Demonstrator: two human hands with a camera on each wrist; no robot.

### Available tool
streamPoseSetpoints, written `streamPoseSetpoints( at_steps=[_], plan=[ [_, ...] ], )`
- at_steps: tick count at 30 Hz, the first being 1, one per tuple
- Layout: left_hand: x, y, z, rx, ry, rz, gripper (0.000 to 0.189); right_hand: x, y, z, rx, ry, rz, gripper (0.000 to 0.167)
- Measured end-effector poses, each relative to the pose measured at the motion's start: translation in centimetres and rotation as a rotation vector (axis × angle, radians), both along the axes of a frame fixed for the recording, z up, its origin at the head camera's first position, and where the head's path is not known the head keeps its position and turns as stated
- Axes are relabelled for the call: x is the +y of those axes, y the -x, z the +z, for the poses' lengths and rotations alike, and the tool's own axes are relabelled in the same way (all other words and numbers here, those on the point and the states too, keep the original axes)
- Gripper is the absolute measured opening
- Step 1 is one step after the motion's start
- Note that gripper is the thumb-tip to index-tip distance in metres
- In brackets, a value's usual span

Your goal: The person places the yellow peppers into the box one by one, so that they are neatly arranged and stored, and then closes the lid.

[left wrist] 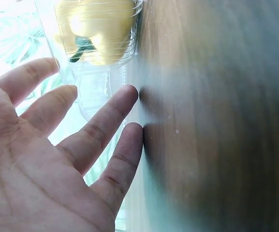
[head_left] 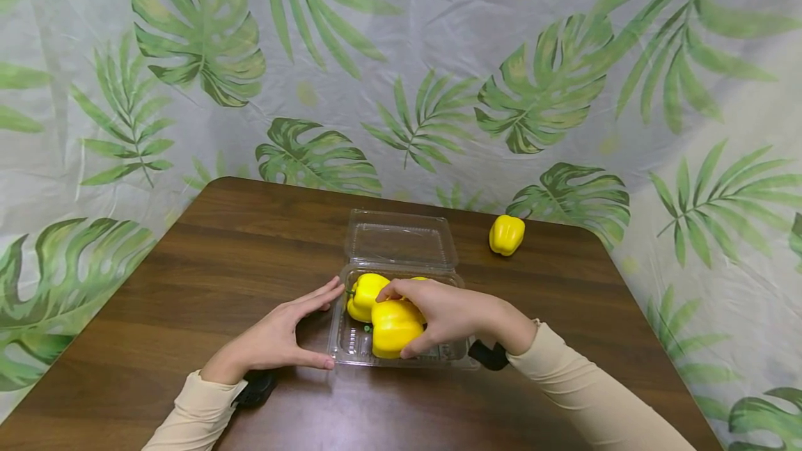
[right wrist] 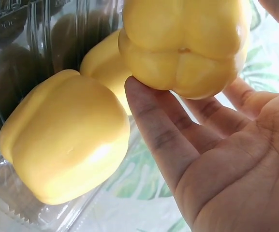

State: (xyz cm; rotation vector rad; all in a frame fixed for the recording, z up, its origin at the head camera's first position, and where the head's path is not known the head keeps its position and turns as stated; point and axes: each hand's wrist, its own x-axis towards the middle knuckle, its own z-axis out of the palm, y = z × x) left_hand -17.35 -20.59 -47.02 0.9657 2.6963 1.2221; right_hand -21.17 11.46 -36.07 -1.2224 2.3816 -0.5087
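Observation:
A clear plastic clamshell container (head_left: pixel 353 348) lies with its lid (head_left: pixel 401 239) folded back. My right hand (head_left: pixel 454 308) grips a yellow bell pepper (head_left: pixel 397 329) over the tray, thumb at the near side and fingers at the far side. Two more yellow bell peppers sit inside: one at the left (head_left: pixel 366 294), and another (right wrist: pixel 103 63) largely hidden behind my hand in the head view. My left hand (head_left: pixel 276 336) is spread beside the container's left side, fingertips close to its rim. In the left wrist view its lower fingertips (left wrist: pixel 129 130) are right at the tabletop.
Another yellow bell pepper (head_left: pixel 507 235) stands near the back right edge of the brown wooden table (head_left: pixel 250 249). A leaf-patterned curtain (head_left: pixel 426 19) hangs behind the table. Black straps (head_left: pixel 255 390) show at both wrists.

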Motion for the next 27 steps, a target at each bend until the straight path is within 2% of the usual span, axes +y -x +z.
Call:
streamPoseSetpoints(
  at_steps=[18, 27],
  plan=[
    [0.1, 0.0, -0.1, 0.008, 0.007, -0.007, 0.113, -1.3, 0.2, -0.7, 0.080, -0.005, 0.066, 0.077],
    [0.0, 0.0, -0.1, 0.010, -0.001, -0.009, 0.112, -1.8, 0.0, -1.4, 0.096, -0.027, 0.050, 0.077]
  ],
)
